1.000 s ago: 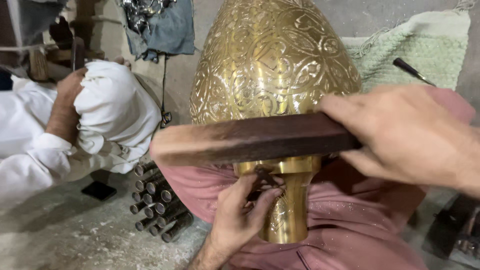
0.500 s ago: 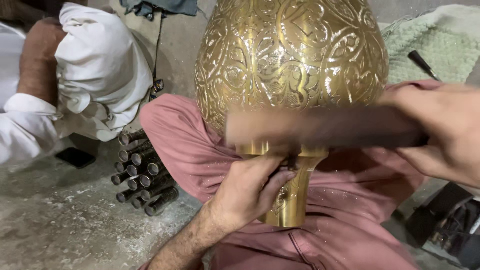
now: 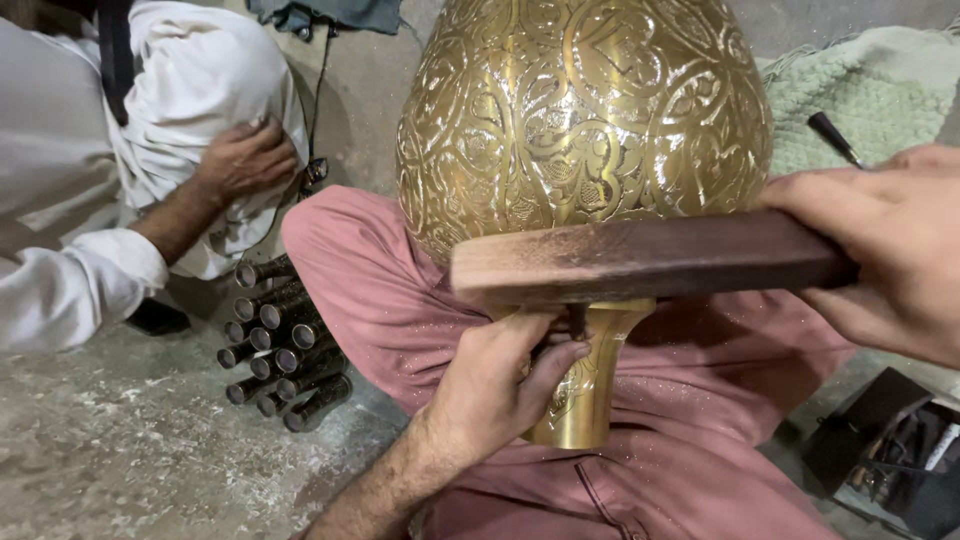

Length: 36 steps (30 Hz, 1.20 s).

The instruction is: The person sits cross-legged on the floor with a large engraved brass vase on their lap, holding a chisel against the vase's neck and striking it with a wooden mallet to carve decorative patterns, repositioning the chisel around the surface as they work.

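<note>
left hand [image 3: 495,385] nearest the camera, fingers curled around a small dark punch [image 3: 576,322], its tip set against the narrow neck of the brass vase [image 3: 585,150]. just above that hand, the right hand [image 3: 880,250] clamps one end of a flat wooden block [image 3: 640,262], held level over the punch head; contact not discernible. the vase rests on the lap, on pink cloth [image 3: 390,300], its engraved body rising beyond both hands. left of the left hand, a stack of dark metal tubes [image 3: 280,340] on the floor. farther left, another person's hand [image 3: 245,160] resting on white cloth.
</note>
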{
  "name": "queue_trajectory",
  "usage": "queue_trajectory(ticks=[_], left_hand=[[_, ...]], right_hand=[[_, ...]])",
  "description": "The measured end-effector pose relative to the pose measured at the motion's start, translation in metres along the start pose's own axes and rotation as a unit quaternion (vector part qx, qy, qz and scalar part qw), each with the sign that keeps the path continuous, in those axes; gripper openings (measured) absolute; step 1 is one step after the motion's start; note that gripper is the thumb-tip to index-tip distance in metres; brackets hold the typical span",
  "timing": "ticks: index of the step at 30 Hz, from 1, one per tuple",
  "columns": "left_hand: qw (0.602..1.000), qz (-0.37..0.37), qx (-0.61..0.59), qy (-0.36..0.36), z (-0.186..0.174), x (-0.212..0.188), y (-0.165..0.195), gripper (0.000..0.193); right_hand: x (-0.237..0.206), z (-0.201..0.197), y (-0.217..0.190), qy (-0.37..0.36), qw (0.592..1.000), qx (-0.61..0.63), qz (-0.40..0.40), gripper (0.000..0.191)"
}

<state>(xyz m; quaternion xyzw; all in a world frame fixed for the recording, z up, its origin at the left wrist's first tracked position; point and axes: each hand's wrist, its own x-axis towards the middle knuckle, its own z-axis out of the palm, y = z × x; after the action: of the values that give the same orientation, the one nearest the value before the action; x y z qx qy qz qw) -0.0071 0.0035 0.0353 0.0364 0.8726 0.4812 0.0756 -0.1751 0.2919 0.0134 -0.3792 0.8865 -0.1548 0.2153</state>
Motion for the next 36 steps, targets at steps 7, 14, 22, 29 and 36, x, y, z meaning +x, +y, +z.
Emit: queue_trajectory(ticks=[7,14,22,29,36], left_hand=[[0.999,-0.013,0.000,0.038,0.008,-0.010,-0.003,0.036],[0.994,-0.015,-0.075,0.074,0.016,-0.019,0.000,0.039],[0.989,-0.039,-0.082,0.116,0.026,-0.032,-0.002,0.036],[0.992,0.035,-0.002,0.122,0.029,-0.045,-0.014,0.051],[0.991,0.029,-0.022,0.127,0.051,-0.066,-0.037,0.050]], right_hand=[[0.011,-0.025,-0.019,0.040,0.998,0.007,-0.056,0.047],[0.019,-0.028,-0.027,-0.048,0.996,-0.076,0.026,0.048],[0.022,-0.034,-0.031,-0.005,1.000,-0.008,0.010,0.044],[0.022,-0.037,-0.039,0.101,0.984,0.032,-0.146,0.044],[0.015,-0.017,-0.020,0.079,0.990,0.035,-0.112,0.041]])
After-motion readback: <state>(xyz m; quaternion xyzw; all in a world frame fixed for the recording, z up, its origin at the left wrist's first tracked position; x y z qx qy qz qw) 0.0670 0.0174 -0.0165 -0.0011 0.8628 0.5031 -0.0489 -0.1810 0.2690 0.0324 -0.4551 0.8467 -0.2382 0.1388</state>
